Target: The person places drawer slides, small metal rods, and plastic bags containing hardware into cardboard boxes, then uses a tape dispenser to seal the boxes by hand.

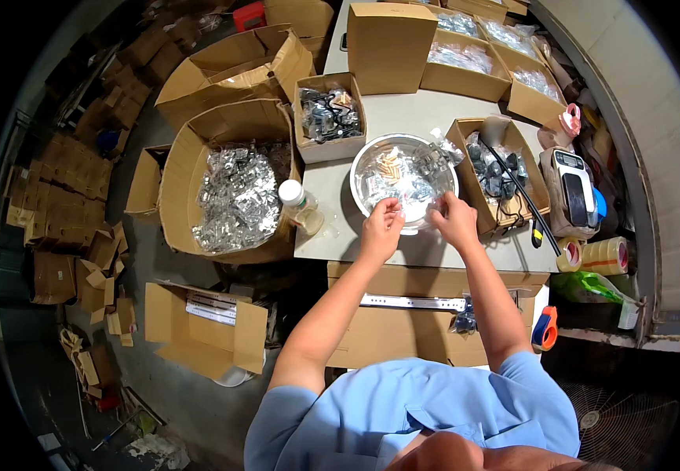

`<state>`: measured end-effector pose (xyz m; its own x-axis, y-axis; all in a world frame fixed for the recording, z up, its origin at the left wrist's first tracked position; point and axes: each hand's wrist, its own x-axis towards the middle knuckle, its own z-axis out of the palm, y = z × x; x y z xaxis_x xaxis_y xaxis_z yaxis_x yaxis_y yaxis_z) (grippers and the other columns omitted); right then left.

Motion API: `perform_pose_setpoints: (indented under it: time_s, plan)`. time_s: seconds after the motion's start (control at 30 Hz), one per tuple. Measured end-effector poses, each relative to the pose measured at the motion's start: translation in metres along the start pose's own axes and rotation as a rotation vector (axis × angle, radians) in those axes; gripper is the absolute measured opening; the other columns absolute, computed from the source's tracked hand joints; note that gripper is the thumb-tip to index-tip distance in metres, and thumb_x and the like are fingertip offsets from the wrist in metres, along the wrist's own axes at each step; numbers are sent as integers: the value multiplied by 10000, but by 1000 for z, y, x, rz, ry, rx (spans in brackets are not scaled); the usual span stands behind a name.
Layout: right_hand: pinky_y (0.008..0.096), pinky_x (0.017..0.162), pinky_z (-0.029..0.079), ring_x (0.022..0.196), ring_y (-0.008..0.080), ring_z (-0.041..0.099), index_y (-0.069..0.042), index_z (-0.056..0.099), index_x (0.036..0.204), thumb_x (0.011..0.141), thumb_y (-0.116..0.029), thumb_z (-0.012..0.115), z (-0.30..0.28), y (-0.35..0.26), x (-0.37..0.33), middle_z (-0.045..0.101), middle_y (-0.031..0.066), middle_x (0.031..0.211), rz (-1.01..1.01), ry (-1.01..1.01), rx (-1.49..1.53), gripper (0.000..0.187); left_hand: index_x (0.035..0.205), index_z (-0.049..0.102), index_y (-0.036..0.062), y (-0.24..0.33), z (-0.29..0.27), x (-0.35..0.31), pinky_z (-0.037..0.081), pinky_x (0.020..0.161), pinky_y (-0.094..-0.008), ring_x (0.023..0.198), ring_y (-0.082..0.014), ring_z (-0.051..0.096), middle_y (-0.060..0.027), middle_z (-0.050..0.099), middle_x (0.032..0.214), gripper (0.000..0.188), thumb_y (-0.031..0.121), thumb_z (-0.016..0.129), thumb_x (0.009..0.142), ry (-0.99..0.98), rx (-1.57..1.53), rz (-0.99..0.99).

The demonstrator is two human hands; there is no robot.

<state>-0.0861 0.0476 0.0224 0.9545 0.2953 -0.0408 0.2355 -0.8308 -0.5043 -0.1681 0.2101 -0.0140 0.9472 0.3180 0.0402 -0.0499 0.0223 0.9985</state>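
1. Brown boxes (69,180) stand in a stack far to the left. They have small marks, too small to read.
2. A floor box (249,337) is open, with white strips (211,308) inside. The strips have dark marks that I can't read.
3. A big box (176,200) is full of shiny metal bits (238,196).
4. A jar (300,210) with a white lid stands by the big box, on the pale table (332,245).
5. A small box (332,151) holds gray and black bits in clear bags.
6. The left hand (384,225) is at the near left rim of the bowl. Its thumb and finger tips are close together. I can't tell if they pinch anything.
7. The round bowl (354,179) sits on the table. Tan pegs (389,165) and clear packs (414,190) lie in it.
8. A silver rail (410,302) lies below the table's near edge.
9. The right hand (456,221) is at the near right rim. Its fingers are bent in; I can't tell if they grip anything.
10. A right box (538,187) holds black parts, and a black stick (526,196) leans across it.
11. A white case (563,220) has print too small to read.
12. Tape rolls (607,257) lie near the case.
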Motion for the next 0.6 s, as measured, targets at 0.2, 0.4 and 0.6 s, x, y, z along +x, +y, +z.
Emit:
perform_pose_setpoints:
  time_s: [0.2,0.4,0.6]
  plan:
    - [277,650,470,695,101,564,10,622,979,895,-211,587,-4,-4,0,623,38,766,-174,-429,916,240,1079,528,79,-3,31,-17,490,721,-327,839,-160,570,-53,583,981,287,326,539,932,-43,-978,-685]
    - [373,806,444,927,262,540,-77,680,922,791,-201,653,57,-14,50,568,73,947,-430,88,-19,182,1073,540,75,-34,13,-58,499,752,-379,786,-204,568,-92,582,930,261,89,511,814,-133,-1608,-729]
    - [433,788,425,943,315,508,-57,606,817,712,-116,683,59,-10,44,546,90,998,-564,189,-183,143,1333,394,150,-12,-15,-58,357,1013,-552,1238,-294,429,-134,432,1335,684,-27,443,673,-65,-1463,-497]
